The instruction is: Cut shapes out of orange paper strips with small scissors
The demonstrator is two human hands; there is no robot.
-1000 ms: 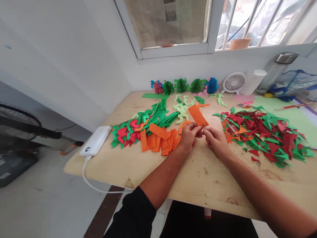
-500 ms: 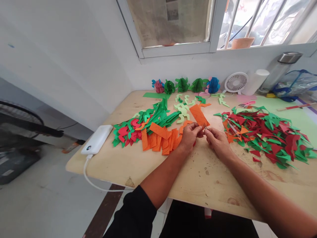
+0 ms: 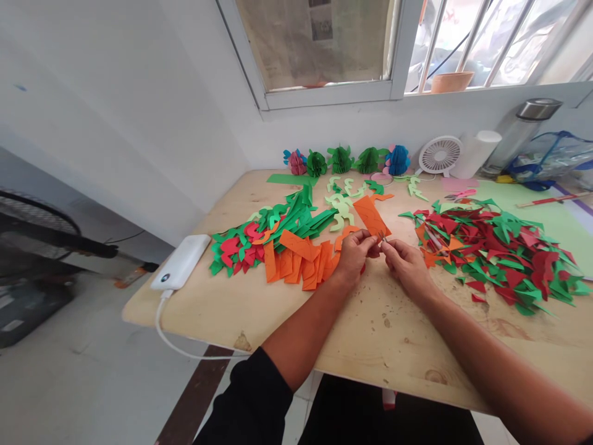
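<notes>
Both hands meet over the middle of the table, fingertips nearly touching. My left hand (image 3: 356, 252) is closed in a pinch at the lower end of an orange paper strip (image 3: 372, 215), which slants up and away. My right hand (image 3: 405, 262) is closed too, its thumb and finger around something small. A thin, dark metallic tip (image 3: 382, 237) shows between the fingertips; its kind is unclear. Left of my left hand lie several more orange paper strips (image 3: 296, 262), fanned out. A bit of red shows beneath that hand.
Green and red cut paper shapes (image 3: 241, 244) are heaped at left, red and green scraps (image 3: 504, 253) at right. Paper honeycomb figures (image 3: 340, 159) line the wall beside a small white fan (image 3: 440, 154). A white power bank (image 3: 180, 261) with a cable lies at the left edge.
The view has shifted very slightly. Both hands and the orange strip keep nearly the same pose.
</notes>
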